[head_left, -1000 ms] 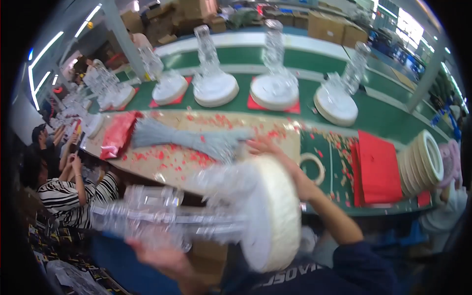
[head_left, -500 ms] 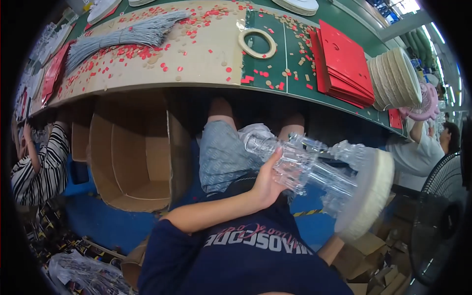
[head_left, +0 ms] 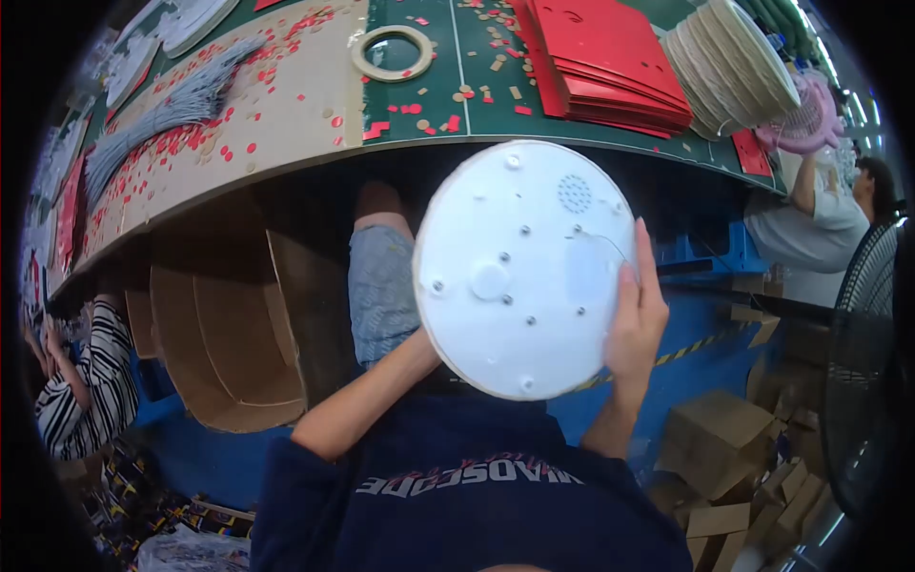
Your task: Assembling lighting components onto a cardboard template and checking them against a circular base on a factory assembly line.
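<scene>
A round white plastic base (head_left: 534, 353) faces me with its underside, held up between my arms over my lap. Its face shows several screws, a cluster of small speaker holes (head_left: 574, 194), a round knob (head_left: 490, 281) and a thin wire (head_left: 605, 238) running toward the right rim. My right hand (head_left: 640, 319) grips that rim, thumb on the face and fingers along the edge. My left hand passes behind the base; only the forearm and wrist (head_left: 419, 355) show, so its fingers are hidden. The clear plastic structure on the base's other side is out of sight.
Above is a table with confetti, a bundle of grey wire ties (head_left: 167, 124), a tape roll (head_left: 392, 53), red sheets (head_left: 610, 62), a cord spool (head_left: 729, 67) and a pink fan (head_left: 805, 110). An open carton (head_left: 229, 334) stands left; a black fan (head_left: 863, 372) right. Co-workers sit both sides.
The base has turned from edge-on at the right to face me, moving left. It now hides the clear plastic part and my left hand. My right hand has come up onto its rim.
</scene>
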